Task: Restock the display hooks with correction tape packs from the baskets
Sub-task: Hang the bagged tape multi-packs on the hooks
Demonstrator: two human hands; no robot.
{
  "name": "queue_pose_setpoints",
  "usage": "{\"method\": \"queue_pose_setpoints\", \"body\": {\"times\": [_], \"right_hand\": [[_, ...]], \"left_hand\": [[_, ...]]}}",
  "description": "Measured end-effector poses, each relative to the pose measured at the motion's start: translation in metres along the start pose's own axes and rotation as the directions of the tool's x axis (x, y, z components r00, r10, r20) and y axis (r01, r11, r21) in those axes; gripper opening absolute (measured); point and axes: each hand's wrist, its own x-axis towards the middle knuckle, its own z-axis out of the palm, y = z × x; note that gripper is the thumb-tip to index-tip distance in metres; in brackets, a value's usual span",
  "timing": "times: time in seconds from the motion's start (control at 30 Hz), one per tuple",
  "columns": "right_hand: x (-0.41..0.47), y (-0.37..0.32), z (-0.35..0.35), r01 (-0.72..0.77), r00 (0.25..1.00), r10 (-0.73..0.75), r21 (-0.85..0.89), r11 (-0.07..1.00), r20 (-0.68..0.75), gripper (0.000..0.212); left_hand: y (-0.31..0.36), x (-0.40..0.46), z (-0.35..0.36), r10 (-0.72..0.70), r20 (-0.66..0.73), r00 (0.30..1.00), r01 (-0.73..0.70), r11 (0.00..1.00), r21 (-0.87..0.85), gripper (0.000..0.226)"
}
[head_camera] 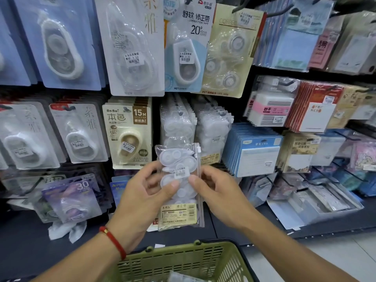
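Both hands are up in front of the display, sharing one clear pack of correction tapes between them. The left hand grips its left edge, thumb laid across the front and fingers tucked behind; the right hand pinches the right edge by the zip strip, thumb on the face of the pack. Neither hand is free. The pack stands upright, its long axis running top to bottom, the printed card end down near the wrists and the top end up toward the shelf. That top end sits just below and in front of two rows of matching clear packs already hanging on the hooks, so the target lies straight up and a little beyond the hands. I would judge the next move to be a lift and a push forward to thread the top hole onto a hook, though the hole and the hook tips are too blurred among the plastic to pick out, and I cannot tell which row is meant. The pack is roughly centred below them, so neither hand is clearly nearer. Below the forearms a green basket waits, with another clear pack showing inside at the bottom edge.
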Motion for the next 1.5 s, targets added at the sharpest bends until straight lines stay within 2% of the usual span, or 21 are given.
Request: {"method": "queue_pose_setpoints", "body": {"times": [0.07,0.17,0.23,0.3,0.8,0.87,0.9,0.93,1.0,1.07,1.13,1.2,1.27,1.37,1.5], "right_hand": [[0.001,0.0,-0.002,-0.011,0.994,0.024,0.118,0.993,-0.11,0.032],[0.004,0.001,-0.012,-0.062,0.937,0.142,0.248,0.967,-0.318,0.042],[0.007,0.0,-0.022,-0.055,0.903,0.188,0.332,0.942,-0.385,0.036],[0.009,0.0,-0.031,-0.041,0.885,0.187,0.328,0.944,-0.427,0.036],[0.02,0.005,-0.053,-0.114,0.895,0.29,0.455,0.883,-0.338,0.039],[0.022,0.013,-0.053,-0.151,0.88,0.293,0.364,0.919,-0.373,0.041],[0.021,0.019,-0.053,-0.179,0.872,0.257,0.216,0.96,-0.417,0.038],[0.019,0.026,-0.053,-0.191,0.866,0.17,0.003,0.982,-0.47,0.033],[0.013,0.039,-0.053,-0.113,0.865,-0.11,-0.404,0.908,-0.49,0.035],[0.012,0.049,-0.049,0.067,0.861,-0.36,-0.622,0.78,-0.359,0.043],[0.019,0.056,-0.042,0.206,0.869,-0.466,-0.735,0.646,-0.166,0.056],[0.032,0.06,-0.035,0.216,0.901,-0.431,-0.815,0.538,-0.045,0.068],[0.048,0.062,-0.028,0.152,0.934,-0.355,-0.854,0.499,-0.041,0.074],[0.075,0.066,-0.021,0.103,0.955,-0.29,-0.858,0.504,-0.056,0.079],[0.114,0.063,-0.018,0.042,0.98,-0.183,-0.812,0.582,-0.081,0.086]], "left_hand": [[0.003,-0.002,0.004,-0.005,0.005,1.0,0.005,1.0,0.017,0.058],[0.01,-0.003,0.014,-0.04,0.119,0.992,0.032,0.997,0.066,0.067],[0.014,-0.005,0.022,-0.051,0.193,0.98,0.037,0.996,0.076,0.073],[0.018,-0.006,0.031,-0.062,0.228,0.972,0.042,0.995,0.092,0.073],[0.027,0.001,0.044,-0.1,0.274,0.956,0.104,0.995,0.002,0.071],[0.024,0.003,0.045,-0.096,0.27,0.958,0.079,0.994,0.072,0.067],[0.021,0.004,0.044,-0.076,0.256,0.964,0.026,0.981,0.193,0.064],[0.018,0.004,0.042,-0.018,0.219,0.976,-0.068,0.922,0.382,0.061],[0.012,0.006,0.035,0.211,0.206,0.956,-0.294,0.637,0.713,0.059],[0.009,0.01,0.026,0.311,0.274,0.91,-0.391,0.428,0.815,0.06],[0.007,0.017,0.019,0.331,0.322,0.887,-0.419,0.283,0.863,0.063],[0.006,0.025,0.016,0.313,0.36,0.879,-0.424,0.17,0.889,0.069],[0.004,0.03,0.015,0.263,0.366,0.893,-0.406,0.117,0.906,0.075],[-0.001,0.035,0.011,0.196,0.35,0.916,-0.371,0.078,0.925,0.082],[-0.009,0.037,0.002,0.164,0.355,0.92,-0.371,0.081,0.925,0.089]]}}
